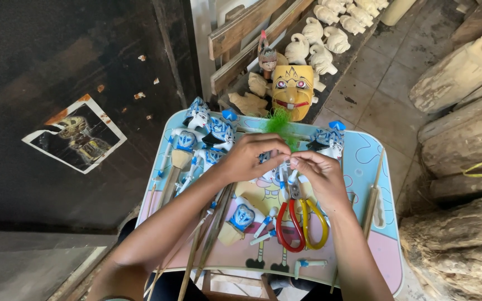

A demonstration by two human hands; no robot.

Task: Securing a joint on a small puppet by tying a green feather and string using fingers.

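At the far left a torn picture (75,135) is sticking to a dark wall (57,56). Next to it, painted puppets (199,139) in blue and white are lying in a row on the left part of a small pastel tray table (389,245), their thin wooden sticks (196,251) pointing toward the person. The left hand (252,158) is curling over the middle of the table, its fingertips pinching the top of a small puppet (277,170) that is painted white with blue trim; most of it is hiding behind the fingers. The right hand (319,175) is meeting it from the other side, its fingers closing tightly on the same puppet, so both hands are holding it just above the table's centre. A tuft of green fibre (280,124) is showing right behind the fingers. Beneath the right hand, scissors (302,223) with one red and one yellow handle are lying on the table. Beyond the table a yellow mask (292,90) is facing the camera, with unpainted carved figures (319,47) behind it. Rough logs (464,167) are piling up at the right.
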